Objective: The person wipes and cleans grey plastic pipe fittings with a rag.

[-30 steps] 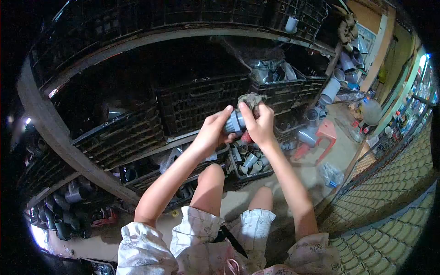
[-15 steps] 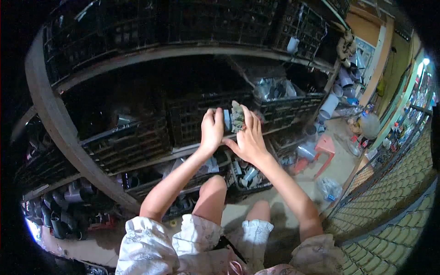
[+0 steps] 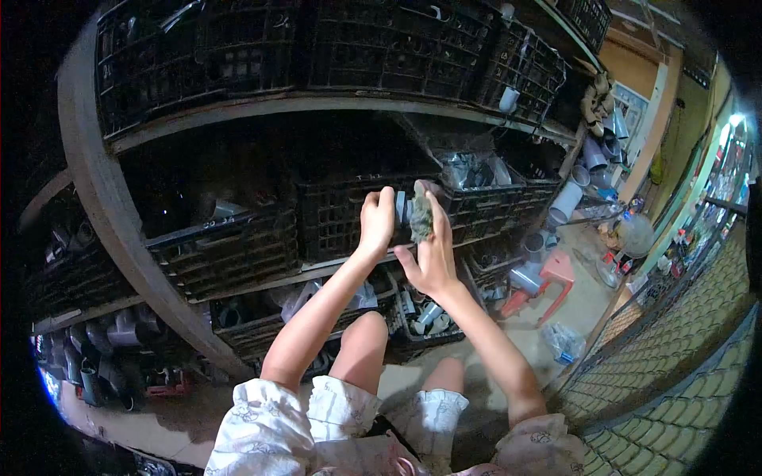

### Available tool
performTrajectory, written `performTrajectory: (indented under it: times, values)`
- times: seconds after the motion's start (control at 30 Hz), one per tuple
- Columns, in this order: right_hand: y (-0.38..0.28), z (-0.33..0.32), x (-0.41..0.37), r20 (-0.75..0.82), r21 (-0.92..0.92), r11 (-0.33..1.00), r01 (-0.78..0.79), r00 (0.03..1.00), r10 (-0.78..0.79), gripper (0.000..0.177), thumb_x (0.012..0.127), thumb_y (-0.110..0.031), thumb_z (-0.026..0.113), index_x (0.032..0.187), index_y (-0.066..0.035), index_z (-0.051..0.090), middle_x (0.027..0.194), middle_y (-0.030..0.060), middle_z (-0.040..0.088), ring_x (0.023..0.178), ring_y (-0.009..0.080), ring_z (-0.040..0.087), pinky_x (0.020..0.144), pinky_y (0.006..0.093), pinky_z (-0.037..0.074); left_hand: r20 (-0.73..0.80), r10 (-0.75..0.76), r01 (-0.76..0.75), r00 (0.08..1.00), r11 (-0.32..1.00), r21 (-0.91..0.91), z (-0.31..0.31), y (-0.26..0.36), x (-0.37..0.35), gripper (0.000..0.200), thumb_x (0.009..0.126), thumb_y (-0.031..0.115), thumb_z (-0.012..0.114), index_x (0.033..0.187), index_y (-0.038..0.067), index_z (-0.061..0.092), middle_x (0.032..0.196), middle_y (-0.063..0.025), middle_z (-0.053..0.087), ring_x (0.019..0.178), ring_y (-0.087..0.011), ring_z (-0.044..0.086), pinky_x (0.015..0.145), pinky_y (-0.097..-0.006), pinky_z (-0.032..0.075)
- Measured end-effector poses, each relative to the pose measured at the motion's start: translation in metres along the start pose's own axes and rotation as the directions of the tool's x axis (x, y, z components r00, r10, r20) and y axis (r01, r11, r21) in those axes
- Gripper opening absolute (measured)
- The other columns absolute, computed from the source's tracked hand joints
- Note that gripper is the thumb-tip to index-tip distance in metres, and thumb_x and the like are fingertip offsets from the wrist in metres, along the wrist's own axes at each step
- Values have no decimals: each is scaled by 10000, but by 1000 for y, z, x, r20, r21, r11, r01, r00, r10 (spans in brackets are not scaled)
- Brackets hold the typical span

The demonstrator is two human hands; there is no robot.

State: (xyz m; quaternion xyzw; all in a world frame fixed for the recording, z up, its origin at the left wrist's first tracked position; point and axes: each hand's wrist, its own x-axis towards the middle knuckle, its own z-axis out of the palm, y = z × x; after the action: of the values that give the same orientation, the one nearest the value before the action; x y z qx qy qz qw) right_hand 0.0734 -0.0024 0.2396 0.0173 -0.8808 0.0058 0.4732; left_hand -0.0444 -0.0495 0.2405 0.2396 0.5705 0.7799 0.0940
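Observation:
Both my hands are held out in front of the shelf. My left hand [image 3: 376,224] is closed on a small light-grey piece [image 3: 404,209], whose kind I cannot make out because the fingers cover much of it. A crumpled grey-green cloth [image 3: 421,217] lies against the fingers of my right hand [image 3: 433,252], gripped there with the thumb held away from it. The cloth is right beside the grey piece; whether they touch is not clear.
Black plastic crates [image 3: 337,214] fill the wooden shelf [image 3: 262,108]. Grey pipe fittings sit in a lower crate [image 3: 429,317]. To the right are a red plastic stool [image 3: 557,278], a clear plastic bag [image 3: 564,343] on the floor and wire mesh [image 3: 667,349].
My right thumb has moved away from my left hand, and the cloth has turned and bunched up. Both hands sit slightly further right in the view, which has also shifted a little.

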Motion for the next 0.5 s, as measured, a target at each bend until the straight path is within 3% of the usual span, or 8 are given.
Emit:
performTrajectory:
  times: [0.1, 0.17, 0.23, 0.3, 0.37, 0.43, 0.47, 0.5]
  values:
    - [8, 7, -26, -2, -123, 989, 80, 997, -81, 795, 804, -600, 264, 1266, 47, 224, 1343, 133, 188, 1207, 365, 203, 965, 489, 199, 36, -114, 117, 993, 987, -108, 4, -5, -7, 493, 784, 355, 419, 950, -104, 488, 862, -242, 557, 821, -281, 540, 757, -338, 403]
    - [13, 8, -31, -29, -144, 986, 82, 996, -87, 747, 828, -556, 281, 1261, 51, 239, 1321, 143, 244, 1202, 361, 231, 978, 442, 208, -38, 103, -98, 994, 990, 100, 7, -6, -17, 419, 793, 327, 426, 925, -69, 459, 815, -250, 541, 787, -326, 528, 734, -355, 404]
    - [7, 10, -14, -112, 289, 945, -155, 974, 194, 602, 870, -446, 297, 1213, 46, 341, 1291, 165, 287, 1171, 344, 302, 974, 387, 239, 47, 161, -166, 986, 970, 176, 8, 0, -29, 310, 786, 272, 438, 857, -29, 417, 777, -250, 513, 758, -365, 511, 704, -391, 396]
    - [17, 21, 1, -63, 596, 697, -399, 842, 536, 487, 888, -390, 291, 1034, 28, 496, 1046, 203, 503, 963, 297, 497, 838, 349, 371, 100, 315, -330, 944, 916, 228, 13, -16, -30, 227, 767, 201, 447, 805, -14, 384, 755, -229, 478, 703, -368, 471, 668, -408, 387]
    - [37, 11, 18, 305, 473, 437, -765, 607, 734, 499, 886, -405, 294, 898, 31, 536, 795, 196, 567, 786, 299, 553, 713, 355, 410, 168, 474, -502, 864, 828, 248, 14, -22, -32, 149, 792, 155, 431, 796, 15, 381, 652, -146, 435, 602, -185, 430, 562, -326, 387]
    - [26, 8, 18, 216, 378, 552, -743, 651, 728, 520, 885, -415, 288, 804, 31, 543, 664, 198, 551, 686, 317, 558, 633, 375, 408, 132, 458, -476, 879, 843, 249, 13, -14, -31, 149, 794, 157, 423, 795, 14, 381, 652, -141, 442, 594, -183, 427, 555, -326, 385]
    - [12, 3, 9, 120, 439, 673, -595, 781, 612, 513, 874, -422, 303, 881, 32, 541, 794, 202, 573, 769, 326, 550, 710, 372, 408, 116, 441, -456, 890, 854, 250, 12, -9, -33, 149, 795, 158, 418, 794, 14, 381, 653, -138, 446, 590, -182, 426, 552, -326, 383]
    - [6, 10, 0, -164, 411, 865, -287, 910, 380, 535, 861, -437, 322, 1016, 41, 505, 1052, 206, 509, 961, 350, 482, 846, 391, 355, 108, 321, -335, 941, 929, 157, 9, 2, -36, 158, 759, 139, 426, 783, -10, 381, 693, -183, 450, 632, -296, 448, 616, -374, 382]
